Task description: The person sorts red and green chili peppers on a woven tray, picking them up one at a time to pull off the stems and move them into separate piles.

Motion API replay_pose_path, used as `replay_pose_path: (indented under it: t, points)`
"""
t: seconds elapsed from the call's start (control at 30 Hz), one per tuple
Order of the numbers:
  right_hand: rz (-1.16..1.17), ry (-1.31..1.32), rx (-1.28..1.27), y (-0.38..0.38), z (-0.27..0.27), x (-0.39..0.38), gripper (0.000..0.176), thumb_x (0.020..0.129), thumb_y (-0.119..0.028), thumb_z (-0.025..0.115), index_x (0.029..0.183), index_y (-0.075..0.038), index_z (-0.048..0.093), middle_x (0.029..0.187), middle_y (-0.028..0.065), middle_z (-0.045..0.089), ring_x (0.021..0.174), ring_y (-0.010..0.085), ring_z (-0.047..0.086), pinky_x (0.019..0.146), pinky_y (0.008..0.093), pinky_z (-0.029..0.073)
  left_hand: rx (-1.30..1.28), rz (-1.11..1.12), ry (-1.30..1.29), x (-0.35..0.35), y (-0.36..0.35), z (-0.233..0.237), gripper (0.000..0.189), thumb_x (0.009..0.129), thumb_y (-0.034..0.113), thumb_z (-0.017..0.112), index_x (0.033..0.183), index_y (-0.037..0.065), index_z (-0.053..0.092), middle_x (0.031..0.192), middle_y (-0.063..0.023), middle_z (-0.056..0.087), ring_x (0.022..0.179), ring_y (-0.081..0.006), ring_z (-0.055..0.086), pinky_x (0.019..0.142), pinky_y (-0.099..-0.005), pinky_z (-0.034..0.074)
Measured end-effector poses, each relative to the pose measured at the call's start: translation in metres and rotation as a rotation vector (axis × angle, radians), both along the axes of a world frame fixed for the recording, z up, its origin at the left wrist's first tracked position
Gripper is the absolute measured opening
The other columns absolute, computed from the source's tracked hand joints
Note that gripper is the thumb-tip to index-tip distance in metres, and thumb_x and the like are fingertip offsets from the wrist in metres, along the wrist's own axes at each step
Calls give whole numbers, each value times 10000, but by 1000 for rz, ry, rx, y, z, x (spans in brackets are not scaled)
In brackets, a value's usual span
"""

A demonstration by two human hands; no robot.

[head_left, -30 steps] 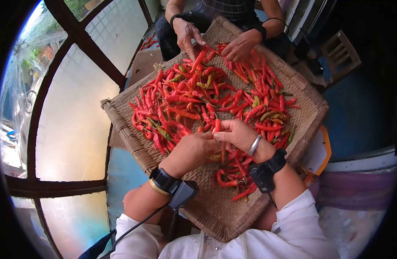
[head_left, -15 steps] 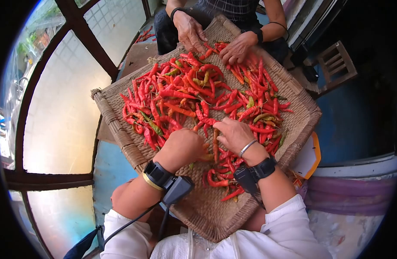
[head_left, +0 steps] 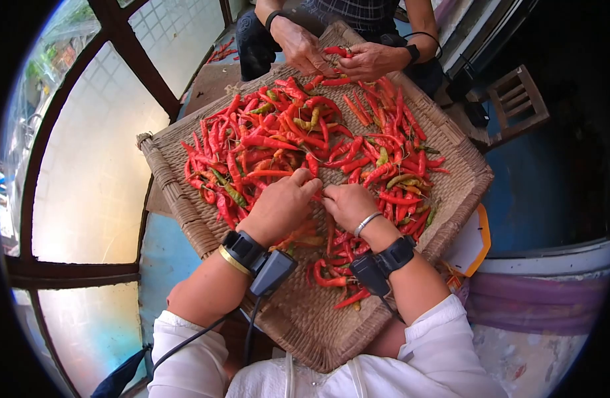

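My left hand (head_left: 283,204) and my right hand (head_left: 352,207) meet over the middle of a woven basket tray (head_left: 305,331). Both have their fingers pinched together, nearly touching, on a red chili pepper that my fingers mostly hide. Red chili peppers (head_left: 265,142) lie heaped beyond my left hand, a few of them green or orange. Another spread of chili peppers (head_left: 398,152) covers the right side of the tray. Below my hands, nearer me, rests a smaller group of red chili peppers (head_left: 335,272).
Across the tray, another person's hands (head_left: 368,61) hold a red chili pepper. Paned windows (head_left: 92,166) stand at the left. A wooden chair (head_left: 517,103) is at the right, near a white and orange object (head_left: 474,245). Cabled devices (head_left: 273,272) are strapped to my wrists.
My left hand has moved up and right, its fingertips now close to my right hand's. The other person's hands have lifted a red chili pepper and come together.
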State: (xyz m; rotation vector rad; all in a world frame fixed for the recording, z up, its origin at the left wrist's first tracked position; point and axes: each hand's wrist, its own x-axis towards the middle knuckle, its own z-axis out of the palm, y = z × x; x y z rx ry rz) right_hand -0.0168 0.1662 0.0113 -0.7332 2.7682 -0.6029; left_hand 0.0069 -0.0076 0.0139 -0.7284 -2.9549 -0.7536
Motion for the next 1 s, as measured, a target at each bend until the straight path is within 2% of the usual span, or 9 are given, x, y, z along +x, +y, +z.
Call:
replay_pose_path:
  t: [0.17, 0.23, 0.4, 0.53, 0.6, 0.67, 0.7, 0.83, 1.0]
  points:
    - [36, -212, -287, 11, 13, -6, 184, 829, -203, 553, 819, -31, 619, 707, 155, 623, 656, 306, 621, 591, 398, 500, 146, 94, 74, -1, -3, 8, 365, 703, 106, 663, 1044, 73, 538, 1110, -113, 509, 798, -285, 603, 684, -373, 502]
    - [-158, -567, -430, 21, 19, -10, 201, 886, -194, 507, 860, -28, 617, 649, 20, 577, 471, 81, 550, 450, 223, 441, 232, 184, 93, -3, -2, 11, 352, 708, 110, 664, 1035, 69, 541, 1087, -113, 520, 783, -288, 603, 676, -370, 501]
    - [-240, -634, -569, 45, 32, -21, 247, 897, -200, 500, 873, 17, 617, 683, 28, 583, 472, 75, 539, 442, 218, 449, 218, 100, -12, -6, -6, -7, 229, 721, 121, 663, 926, 48, 590, 983, -116, 568, 749, -287, 593, 670, -377, 490]
    - [-576, -371, -994, 62, 44, -32, 314, 901, -276, 517, 1001, 10, 602, 671, 14, 572, 504, 45, 521, 442, 184, 429, -3, -20, -41, 0, -6, -8, 219, 702, 160, 667, 891, 64, 614, 915, -105, 562, 880, -285, 552, 742, -384, 472]
    - [-665, -336, -830, 66, 34, -35, 322, 873, -289, 549, 1026, -9, 592, 684, 60, 600, 551, 141, 584, 503, 266, 478, -31, -35, -19, 1, -7, -10, 221, 701, 167, 666, 889, 63, 615, 902, -104, 560, 896, -283, 542, 749, -383, 469]
    - [-278, 290, 120, 62, 16, -29, 282, 820, -268, 595, 990, -43, 599, 752, 128, 626, 671, 281, 620, 617, 382, 500, -61, -52, 3, 1, -9, -13, 222, 700, 173, 664, 887, 63, 615, 889, -103, 558, 912, -280, 531, 757, -382, 465]
    - [-201, 135, 194, 48, 21, -22, 246, 766, -235, 624, 949, -73, 596, 816, 162, 623, 803, 359, 594, 706, 456, 478, -93, -82, -3, 1, -10, -16, 215, 703, 199, 664, 861, 59, 622, 883, -103, 558, 888, -277, 538, 742, -382, 468]
    - [241, 27, 128, 21, -4, -2, 159, 777, -112, 539, 934, -98, 569, 819, 150, 618, 802, 332, 606, 689, 446, 490, -243, -111, -88, 1, -6, -9, 237, 710, 285, 659, 765, 56, 640, 863, -101, 557, 830, -277, 553, 698, -385, 472]
    - [272, 45, 262, 15, -18, 3, 212, 757, -89, 550, 966, -127, 538, 781, 148, 604, 752, 325, 610, 627, 439, 487, -215, -95, -28, 3, -3, -11, 259, 703, 315, 660, 731, 58, 645, 854, -106, 554, 805, -277, 555, 682, -387, 472]
